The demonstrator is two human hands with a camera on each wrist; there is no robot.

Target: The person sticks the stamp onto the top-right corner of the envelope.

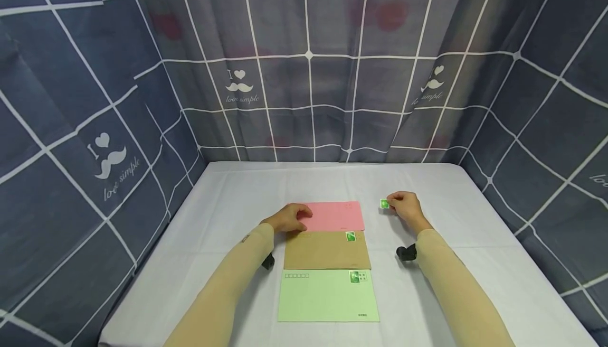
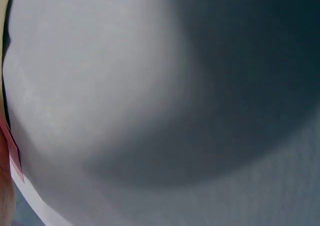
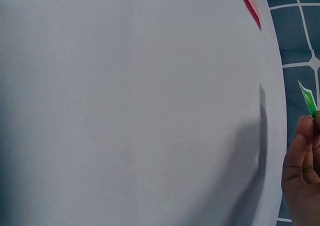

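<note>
My right hand (image 1: 406, 207) pinches a small green postage stamp (image 1: 385, 204) between thumb and fingertips, above the table to the right of a pink envelope (image 1: 337, 216). The stamp (image 3: 309, 99) shows its white border at the right edge of the right wrist view. My left hand (image 1: 287, 218) rests on the left end of the pink envelope, thumb and fingers spread apart on it. Below it lies a brown envelope (image 1: 323, 252) with a green stamp (image 1: 350, 236) at its upper right. Nearest me, a light green envelope (image 1: 328, 297) carries another stamp (image 1: 354, 277).
A white cloth (image 1: 237, 188) covers the table under the column of envelopes. Dark grid-patterned curtains (image 1: 285, 83) rise behind the table and on both sides. A black wrist camera (image 1: 406, 253) sits on the right forearm, and another (image 1: 268, 261) on the left.
</note>
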